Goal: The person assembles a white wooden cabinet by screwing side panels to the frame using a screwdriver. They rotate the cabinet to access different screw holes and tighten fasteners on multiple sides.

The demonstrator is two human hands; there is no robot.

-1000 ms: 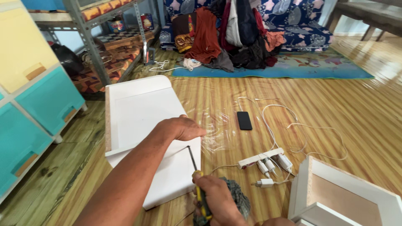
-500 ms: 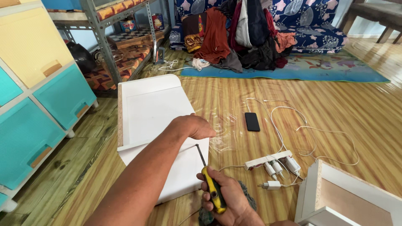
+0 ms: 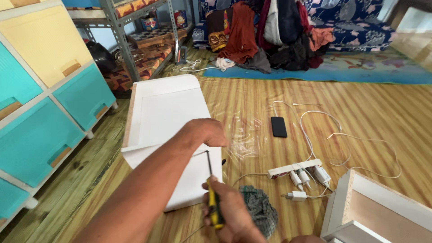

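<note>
A white board [image 3: 168, 121] lies flat on a striped wooden floor [image 3: 378, 117], its raw chipboard edge turned toward a cabinet of turquoise and yellow drawers [image 3: 42, 103] on the left. The left hand [image 3: 208, 132] rests on the board's right side, fingers curled under and pressed to the surface; whether it pinches anything there cannot be told. The right hand [image 3: 231, 216], low in the picture, is clenched around the yellow-and-black handle of a screwdriver [image 3: 212, 189], whose thin shaft rises toward the board's right edge just below the left hand. A crumpled checked cloth [image 3: 261, 209] lies on the floor, touching the right hand. A clear plastic bag [image 3: 245, 137] sits just beside the board, near the left hand. Farther right, a black phone [image 3: 279, 127] lies face down, with white cables [image 3: 342, 135] looping across the floor to a white power strip [image 3: 294, 168] that carries several plugged-in chargers. A second white panel [image 3: 382, 211] with a brown inner face fills the lower right corner. Behind the board stands a grey metal shelf rack [image 3: 135, 31] stacked with patterned goods, and clothes [image 3: 270, 31] are heaped on a blue floral sofa above a blue mat [image 3: 342, 72].
</note>
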